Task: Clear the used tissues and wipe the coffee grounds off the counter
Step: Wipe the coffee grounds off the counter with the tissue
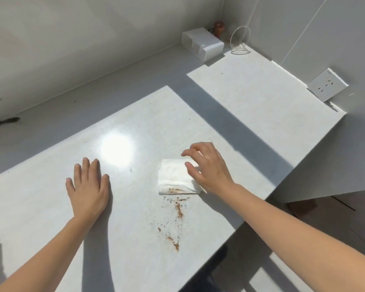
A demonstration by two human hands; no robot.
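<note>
Low in the frame, our two forearms reach onto the white counter point(51, 157): our left hand point(88, 187) lies flat and spread at centre left, holding nothing, while our right hand point(207, 165), fingers loosely splayed and not closed, hovers over or touches the right edge of the folded tissue point(174, 178) at centre. We judge the wiping step in hand: coffee grounds point(178, 210) trail just below the stained tissue, so we should press it down and sweep toward them.

counter point(135, 123) | on it: tissue point(175, 178), coffee grounds point(178, 209), white box point(202, 44)
</note>
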